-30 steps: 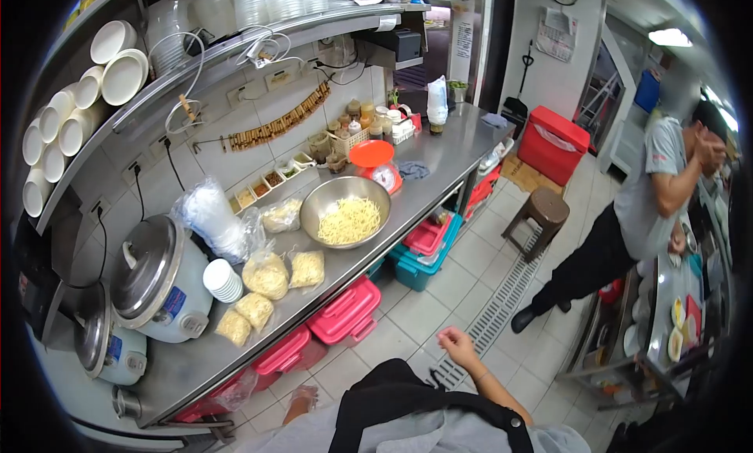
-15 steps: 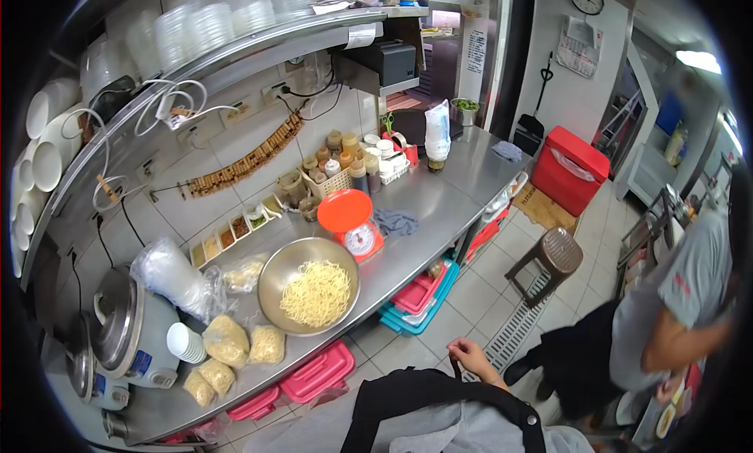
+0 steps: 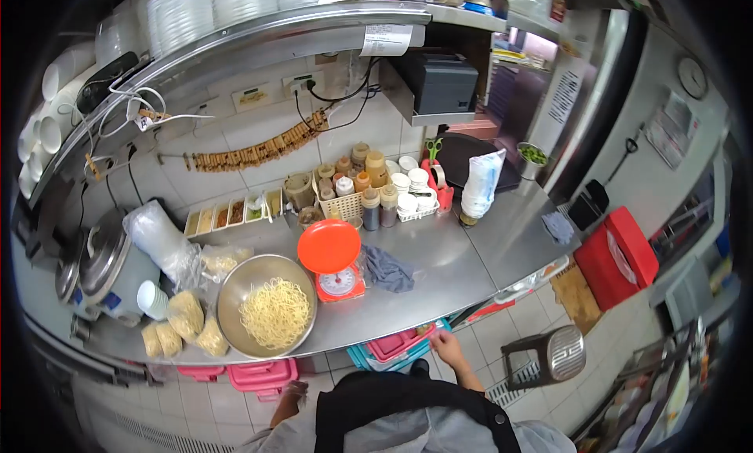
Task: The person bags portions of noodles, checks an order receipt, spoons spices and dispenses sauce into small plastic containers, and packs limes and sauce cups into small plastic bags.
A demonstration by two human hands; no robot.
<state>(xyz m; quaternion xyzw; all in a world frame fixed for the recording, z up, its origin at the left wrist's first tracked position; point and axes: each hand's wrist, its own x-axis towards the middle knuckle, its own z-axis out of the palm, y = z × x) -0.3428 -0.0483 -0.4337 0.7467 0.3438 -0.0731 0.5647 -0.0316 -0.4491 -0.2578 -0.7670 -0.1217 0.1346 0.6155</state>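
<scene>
My right hand (image 3: 447,349) hangs in front of the counter edge, near the pink and teal lidded boxes (image 3: 392,347) below. Its fingers are curled in, and whatever may be inside them is hidden. Low at the left, my left hand (image 3: 294,393) is dark and smeared by motion, close to a pink lidded box (image 3: 264,374). On the counter, a steel bowl (image 3: 227,304) holds a heap of yellow noodles (image 3: 274,313). Beside it stands a red-orange kitchen scale (image 3: 329,247) with a round dial. Bags of noodles (image 3: 186,316) lie left of the bowl. Neither hand touches the bowl.
Stacked paper cups (image 3: 152,298), a blue-grey cloth (image 3: 388,269) and sauce bottles (image 3: 371,208) stand or lie on the steel counter (image 3: 439,257). Behind my right side are a brown stool (image 3: 565,354) and a red cooler (image 3: 616,257). A loaded shelf (image 3: 274,29) overhangs the counter.
My view has turned toward the counter, and the co-worker at the right has left it. My left hand has come into view. The dark strap seen at my right hand no longer shows.
</scene>
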